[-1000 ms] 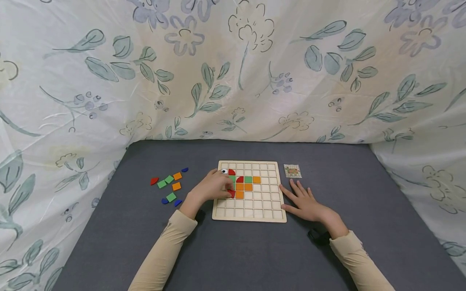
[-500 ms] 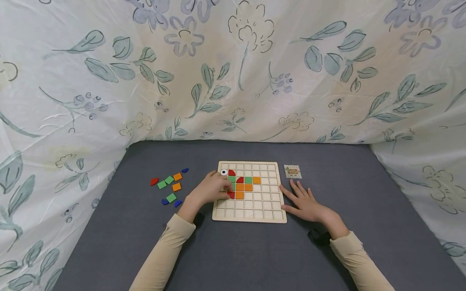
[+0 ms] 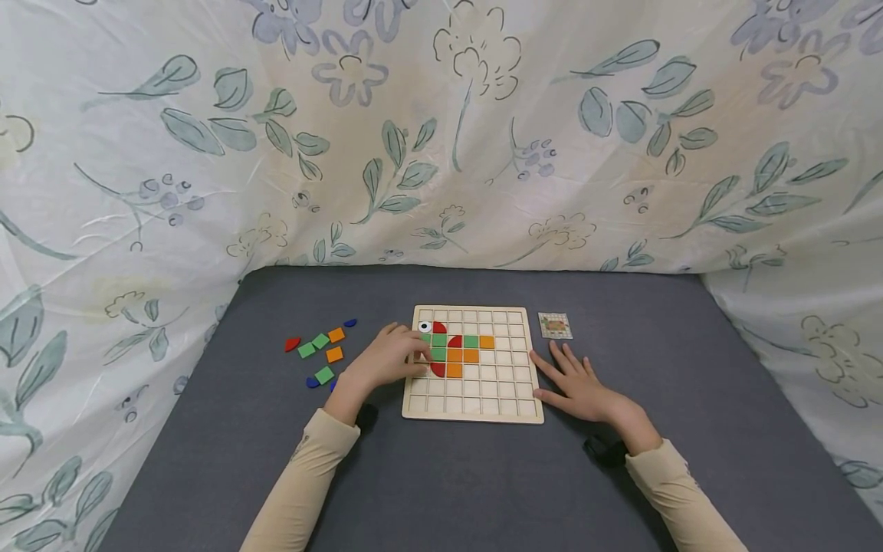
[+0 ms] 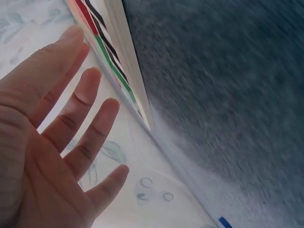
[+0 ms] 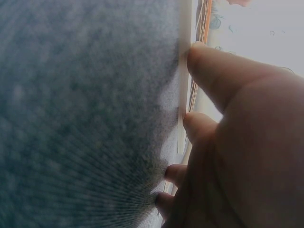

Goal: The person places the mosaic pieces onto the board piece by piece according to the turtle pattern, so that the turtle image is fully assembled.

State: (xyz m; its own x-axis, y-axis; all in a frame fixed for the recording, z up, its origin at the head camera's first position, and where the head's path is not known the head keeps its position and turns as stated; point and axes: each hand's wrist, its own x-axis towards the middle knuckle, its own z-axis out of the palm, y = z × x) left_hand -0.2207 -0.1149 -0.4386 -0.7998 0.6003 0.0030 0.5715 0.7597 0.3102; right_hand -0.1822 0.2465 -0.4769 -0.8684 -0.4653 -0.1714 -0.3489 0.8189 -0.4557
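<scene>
A pale wooden grid board (image 3: pixel 500 395) lies on the table with coloured pieces set in its squares. Among them are a red piece (image 3: pixel 438 369), green squares (image 3: pixel 438 354), orange squares (image 3: pixel 471 355) and a white piece with a black dot (image 3: pixel 425 327). My left hand (image 3: pixel 389 359) hovers over the board's left edge with fingertips near the red piece. Its fingers are relaxed and apart in the left wrist view, holding nothing. My right hand (image 3: pixel 579 389) lies spread on the table, its thumb and a fingertip touching the board's right edge (image 5: pixel 183 85).
Loose pieces lie left of the board: a red one (image 3: pixel 293 344), green squares (image 3: pixel 324 374), orange squares (image 3: pixel 334 354) and blue pieces (image 3: pixel 350 322). A small patterned card (image 3: pixel 555 325) sits beyond my right hand. Floral fabric (image 3: pixel 441 153) rises behind the grey table (image 3: pixel 483 483).
My left hand has drawn back to the left, uncovering the red piece and green squares on the board. The right hand has stayed in place.
</scene>
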